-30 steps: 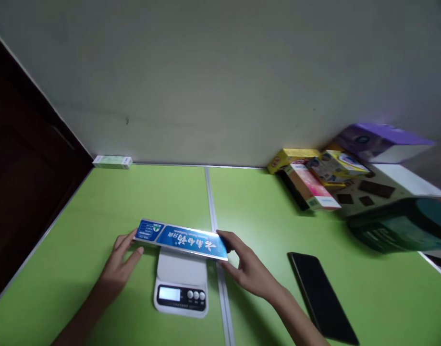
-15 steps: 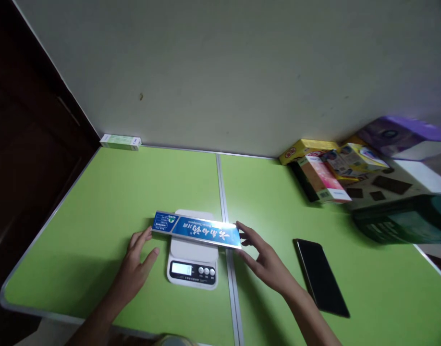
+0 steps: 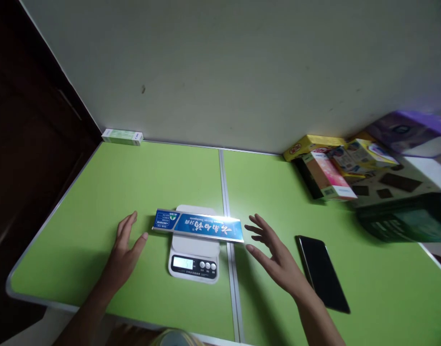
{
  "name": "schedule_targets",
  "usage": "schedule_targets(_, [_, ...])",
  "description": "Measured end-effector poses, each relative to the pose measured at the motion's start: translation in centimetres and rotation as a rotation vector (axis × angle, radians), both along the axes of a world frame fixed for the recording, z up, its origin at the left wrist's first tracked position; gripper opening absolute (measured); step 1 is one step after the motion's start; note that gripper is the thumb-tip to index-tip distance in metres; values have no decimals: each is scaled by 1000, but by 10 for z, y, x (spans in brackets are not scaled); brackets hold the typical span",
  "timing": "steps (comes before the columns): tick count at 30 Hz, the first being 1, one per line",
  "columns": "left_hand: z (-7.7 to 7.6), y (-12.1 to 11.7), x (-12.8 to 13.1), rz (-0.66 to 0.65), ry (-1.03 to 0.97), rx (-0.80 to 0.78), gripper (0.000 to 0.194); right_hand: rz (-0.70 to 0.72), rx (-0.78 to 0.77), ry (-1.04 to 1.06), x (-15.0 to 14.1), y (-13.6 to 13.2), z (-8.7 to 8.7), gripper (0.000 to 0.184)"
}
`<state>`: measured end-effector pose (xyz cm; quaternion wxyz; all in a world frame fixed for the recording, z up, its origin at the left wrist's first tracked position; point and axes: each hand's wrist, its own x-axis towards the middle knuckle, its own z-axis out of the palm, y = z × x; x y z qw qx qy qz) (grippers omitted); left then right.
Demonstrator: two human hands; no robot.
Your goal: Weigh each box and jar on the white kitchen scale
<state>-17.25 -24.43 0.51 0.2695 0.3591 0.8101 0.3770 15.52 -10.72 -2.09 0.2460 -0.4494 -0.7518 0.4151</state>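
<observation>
A long blue toothpaste box (image 3: 199, 226) lies across the platform of a white kitchen scale (image 3: 195, 247), both its ends reaching past the sides. The scale's lit display (image 3: 183, 263) shows digits too blurred to read surely. My left hand (image 3: 124, 247) is off the left end of the box, thumb and fingers apart, holding nothing. Past the right end, my right hand (image 3: 273, 254) is also open and empty, its fingers spread and not touching the box.
A black smartphone (image 3: 323, 273) lies right of my right hand. Several cartons, including a yellow box (image 3: 314, 142) and a purple box (image 3: 404, 127), are piled at the back right beside a dark green package (image 3: 404, 218). A slim pale green box (image 3: 122, 137) sits at the far left corner against the wall.
Both hands have come away from the box ends, the left moving left and the right moving right. The box stays on the scale, and the display reading has changed from 0.
</observation>
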Motion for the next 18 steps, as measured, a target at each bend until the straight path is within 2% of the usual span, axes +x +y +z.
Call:
schedule_targets(4, [-4, -1, -1, -60, 11, -5, 56, -18, -34, -15, 1, -1, 2, 66])
schedule_targets(7, [-9, 1, -1, -212, 50, 1, 57, -15, -67, -53, -1, 0, 6, 64])
schedule_targets(10, [-12, 14, -5, -382, 79, -24, 71, 28, -52, -109, -5, 7, 10, 61])
schedule_targets(13, [-9, 36, -14, -478, 65, -136, 83, 111, -29, -153, -12, 18, 9, 60])
schedule_targets(15, [-3, 50, -22, -565, 60, -177, 76, 177, -13, -162, -18, 24, 8, 57])
schedule_targets(18, [10, 62, -34, -712, 90, -159, 53, 270, -5, -200, -28, 31, 11, 47])
